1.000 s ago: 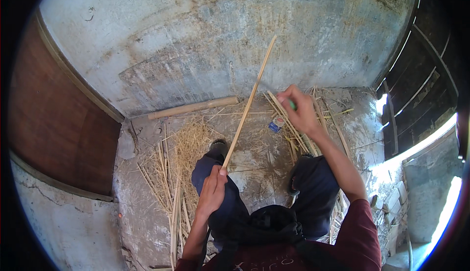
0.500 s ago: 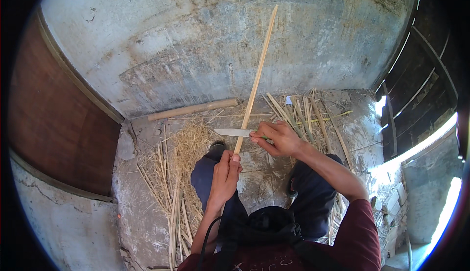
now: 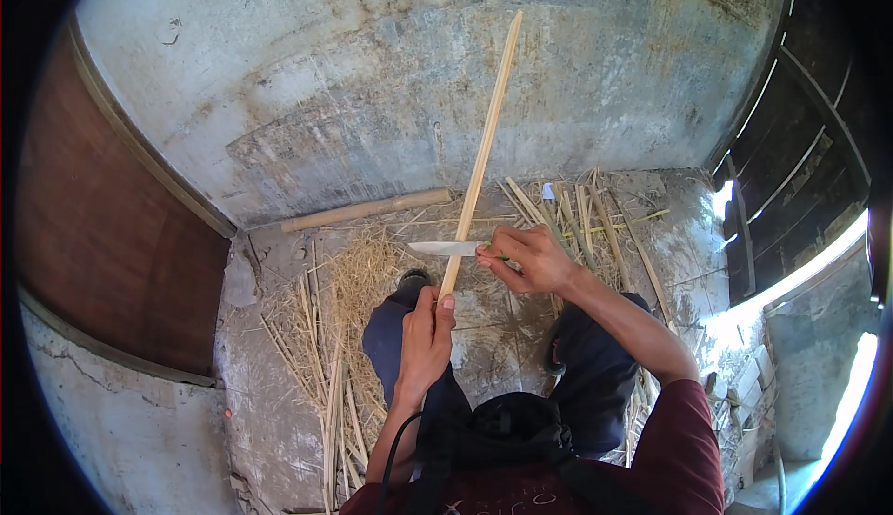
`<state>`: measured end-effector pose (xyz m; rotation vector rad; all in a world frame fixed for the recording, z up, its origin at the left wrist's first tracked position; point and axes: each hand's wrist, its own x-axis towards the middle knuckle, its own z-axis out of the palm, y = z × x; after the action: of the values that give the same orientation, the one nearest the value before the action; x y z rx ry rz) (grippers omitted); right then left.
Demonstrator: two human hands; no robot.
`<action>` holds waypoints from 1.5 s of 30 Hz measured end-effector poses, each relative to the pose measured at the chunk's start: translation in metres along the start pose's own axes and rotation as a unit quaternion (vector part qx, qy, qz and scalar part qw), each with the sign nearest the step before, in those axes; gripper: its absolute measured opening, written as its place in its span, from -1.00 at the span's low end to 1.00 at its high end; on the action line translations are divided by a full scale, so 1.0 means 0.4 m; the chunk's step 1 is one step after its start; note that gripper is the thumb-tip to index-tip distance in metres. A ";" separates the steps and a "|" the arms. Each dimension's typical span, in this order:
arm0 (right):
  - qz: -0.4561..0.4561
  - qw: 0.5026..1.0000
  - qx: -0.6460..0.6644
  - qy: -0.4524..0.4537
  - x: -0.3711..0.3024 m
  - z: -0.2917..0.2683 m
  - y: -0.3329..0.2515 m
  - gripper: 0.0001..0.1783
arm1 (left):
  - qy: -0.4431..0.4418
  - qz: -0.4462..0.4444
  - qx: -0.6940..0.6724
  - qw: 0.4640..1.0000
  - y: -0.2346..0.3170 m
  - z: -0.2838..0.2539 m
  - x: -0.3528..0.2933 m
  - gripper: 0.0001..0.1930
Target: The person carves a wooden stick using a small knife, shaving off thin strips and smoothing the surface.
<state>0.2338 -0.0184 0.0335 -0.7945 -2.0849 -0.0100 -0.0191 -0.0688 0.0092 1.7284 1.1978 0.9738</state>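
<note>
A long pale bamboo strip (image 3: 487, 133) slants up and slightly right in front of me, its far tip against the view of the wall. My left hand (image 3: 426, 336) is closed round its near part, thumb along the top. My right hand (image 3: 528, 260) grips a knife, whose handle is mostly hidden by the fingers; a bit of green shows there. The knife blade (image 3: 441, 249) points left and lies across the strip, a short way beyond my left hand.
Fine shavings (image 3: 358, 278) heap on the floor left of my legs, with split strips (image 3: 332, 413) beside them. More strips (image 3: 586, 213) lie at the far right. A round bamboo pole (image 3: 372, 209) rests by the wall (image 3: 344, 96). A brown door panel (image 3: 121, 227) stands at left.
The strip's near part and my left hand have shifted slightly left. The far tip has also moved a little left. My knife hand stays almost in place.
</note>
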 end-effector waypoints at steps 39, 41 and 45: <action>-0.007 0.999 -0.003 -0.037 -0.012 0.010 -0.004 -0.81 | 0.025 0.034 0.021 0.999 0.013 0.013 0.007 -0.75; -0.011 0.999 0.000 -0.033 -0.012 0.010 -0.004 -0.80 | 0.018 0.040 0.026 0.999 0.008 0.007 0.008 -0.77; -0.024 0.999 -0.002 -0.024 -0.011 0.014 0.005 -0.85 | 0.011 0.042 0.002 0.999 -0.013 -0.001 0.011 -0.77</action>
<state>0.2328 -0.0176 0.0263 -0.7535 -2.1505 -0.0221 -0.0200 -0.0634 0.0054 1.7875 1.1512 1.0431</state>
